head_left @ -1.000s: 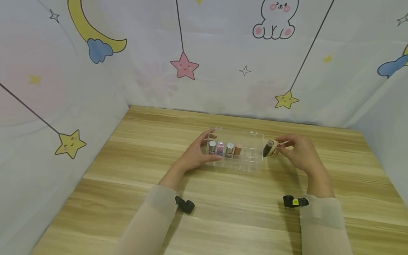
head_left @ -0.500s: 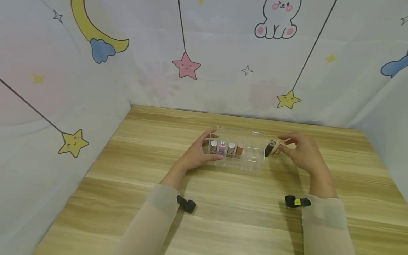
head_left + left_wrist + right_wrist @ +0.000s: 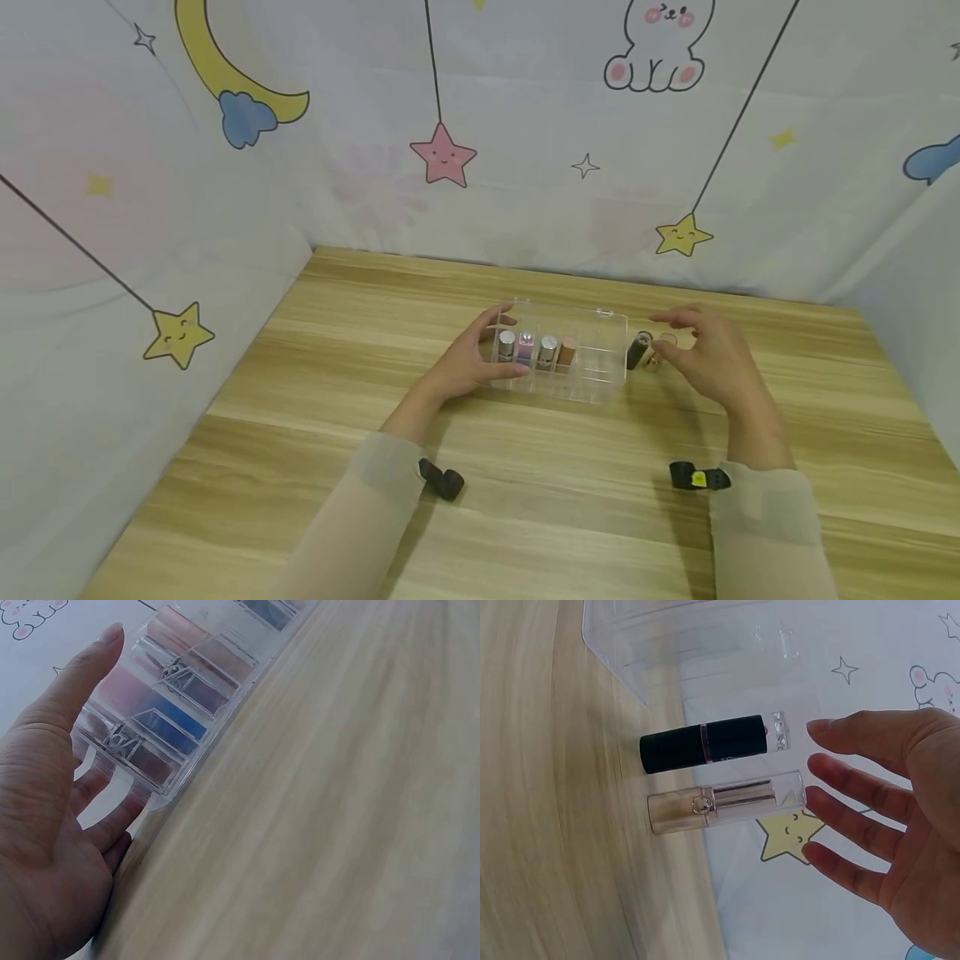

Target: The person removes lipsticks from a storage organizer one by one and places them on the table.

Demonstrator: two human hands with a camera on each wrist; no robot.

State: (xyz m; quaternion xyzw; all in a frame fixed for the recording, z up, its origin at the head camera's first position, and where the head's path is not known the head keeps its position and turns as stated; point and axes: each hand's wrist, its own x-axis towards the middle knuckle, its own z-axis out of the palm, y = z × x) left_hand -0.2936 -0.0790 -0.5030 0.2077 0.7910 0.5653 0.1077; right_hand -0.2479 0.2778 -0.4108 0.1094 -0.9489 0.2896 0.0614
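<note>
A clear acrylic lipstick organizer (image 3: 600,382) stands on the table, with several lipsticks upright in its left compartments: silver-capped (image 3: 506,345), pink-and-blue (image 3: 525,347), another silver-capped (image 3: 547,350) and orange-brown (image 3: 566,352). My left hand (image 3: 465,362) grips its left end, thumb along the front and fingers behind. Just right of the box, a black lipstick tube (image 3: 705,744) and a gold one with a clear cap (image 3: 735,801) stand upright, side by side. Around their tops my right hand (image 3: 885,802) has its fingers spread, fingertips right at the clear cap, pinching nothing.
The wood-grain table (image 3: 555,517) reaches back to a white cloth backdrop (image 3: 525,225) printed with stars, a moon and a bear. Cloth also hangs at both sides. Black wrist cameras (image 3: 442,480) sit on both sleeves. The organizer's right compartments hold no lipsticks.
The right thumb and fingers have parted from the clear-capped lipstick, which now stands beside the black one. The left hand keeps its hold on the organizer. The head view has shifted slightly.
</note>
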